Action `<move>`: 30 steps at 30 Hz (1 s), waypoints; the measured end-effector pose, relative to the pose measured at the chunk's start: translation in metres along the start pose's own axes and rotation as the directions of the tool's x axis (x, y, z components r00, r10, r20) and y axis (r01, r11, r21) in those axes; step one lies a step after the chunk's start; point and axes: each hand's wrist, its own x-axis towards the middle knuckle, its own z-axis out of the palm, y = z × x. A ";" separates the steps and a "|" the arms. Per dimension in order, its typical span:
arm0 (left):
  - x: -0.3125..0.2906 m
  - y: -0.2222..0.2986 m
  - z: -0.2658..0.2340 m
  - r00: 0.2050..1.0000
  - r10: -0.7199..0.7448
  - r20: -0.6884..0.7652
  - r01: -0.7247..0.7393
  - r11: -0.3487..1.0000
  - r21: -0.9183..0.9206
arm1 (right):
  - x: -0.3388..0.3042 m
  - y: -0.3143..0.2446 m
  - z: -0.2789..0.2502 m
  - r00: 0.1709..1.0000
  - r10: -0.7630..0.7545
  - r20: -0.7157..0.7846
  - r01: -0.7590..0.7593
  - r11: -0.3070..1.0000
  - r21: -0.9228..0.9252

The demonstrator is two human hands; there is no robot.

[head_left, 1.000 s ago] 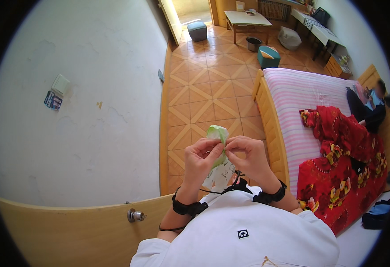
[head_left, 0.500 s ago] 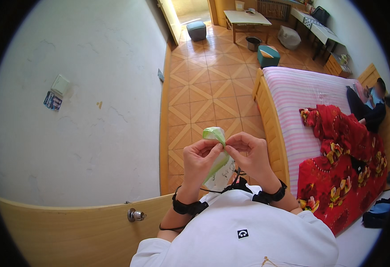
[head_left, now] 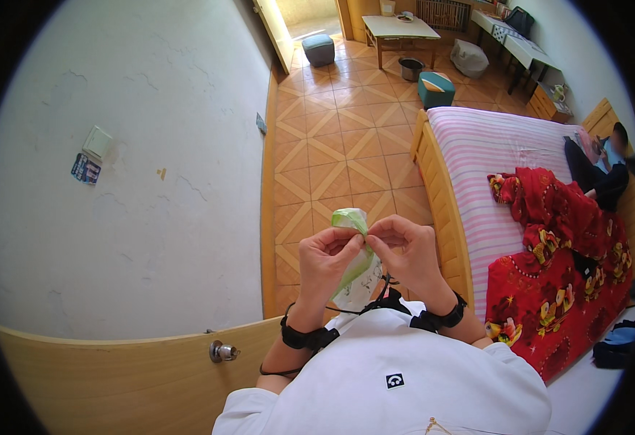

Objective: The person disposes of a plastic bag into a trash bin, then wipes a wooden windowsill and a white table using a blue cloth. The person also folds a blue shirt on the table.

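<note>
In front of my chest I hold a soft green and white plastic packet [head_left: 354,254] with both hands. My left hand [head_left: 323,262] grips its left side, thumb and fingers pinching near the top. My right hand [head_left: 406,252] pinches the top edge from the right, fingertips meeting the left ones at the crumpled green top. The packet's lower white part hangs down between my wrists. Both wrists wear black straps.
A white wall [head_left: 136,167] with a switch plate [head_left: 97,141] stands on my left. A wooden door with a metal knob [head_left: 222,351] is below left. A bed [head_left: 491,159] with a red floral blanket [head_left: 564,268] is on the right; a person sits on it.
The packet's top has been pinched and crumpled a little more between my fingertips. My hands stay in about the same place.
</note>
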 end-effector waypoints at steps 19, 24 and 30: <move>0.002 0.000 0.007 0.998 0.067 0.008 -0.067 0.981 0.183 | 0.000 0.000 -0.004 0.991 -0.116 -0.070 0.101 0.975 -0.197; 0.003 -0.001 0.006 0.999 0.054 -0.004 -0.054 0.996 0.073 | -0.004 -0.002 -0.003 0.985 -0.143 -0.101 0.124 0.978 -0.168; 0.001 -0.001 0.008 0.997 0.075 -0.014 -0.072 0.986 0.151 | -0.006 -0.006 -0.002 0.969 -0.231 -0.082 0.199 0.937 -0.287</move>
